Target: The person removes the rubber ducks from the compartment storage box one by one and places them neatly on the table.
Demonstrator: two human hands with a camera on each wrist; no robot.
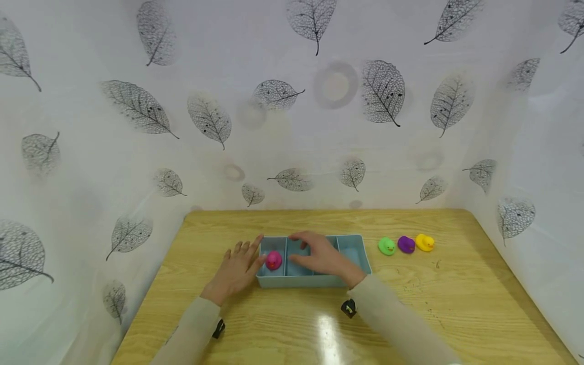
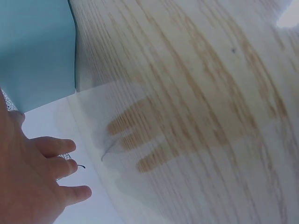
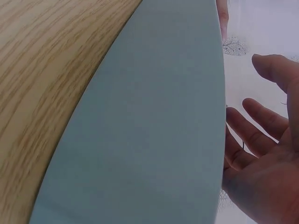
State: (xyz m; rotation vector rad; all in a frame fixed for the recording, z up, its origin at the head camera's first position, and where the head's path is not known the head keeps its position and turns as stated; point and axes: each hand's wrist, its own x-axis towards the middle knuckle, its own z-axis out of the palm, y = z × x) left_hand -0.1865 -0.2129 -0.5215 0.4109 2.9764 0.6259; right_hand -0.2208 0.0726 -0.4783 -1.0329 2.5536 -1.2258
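Note:
A long blue-grey divided box (image 1: 301,282) stands on the table, with a pink rubber duck (image 1: 274,260) in its leftmost compartment. My left hand (image 1: 237,269) is at the box's left end, its fingers spread and its thumb and forefinger right at the rim. Over the middle compartments hovers my right hand (image 1: 321,256), thumb and fingers apart with nothing between them. In the right wrist view the right hand (image 3: 266,144) shows beyond the box's long side wall (image 3: 140,121), fingers loosely bent. The left wrist view has the left hand (image 2: 32,172) beside the box's corner (image 2: 42,56).
Right of the box, a green duck (image 1: 387,246), a purple duck (image 1: 406,245) and a yellow duck (image 1: 425,243) sit in a row on the wooden table (image 1: 274,324). A white leaf-patterned sheet (image 1: 283,142) rises behind the table and at both sides.

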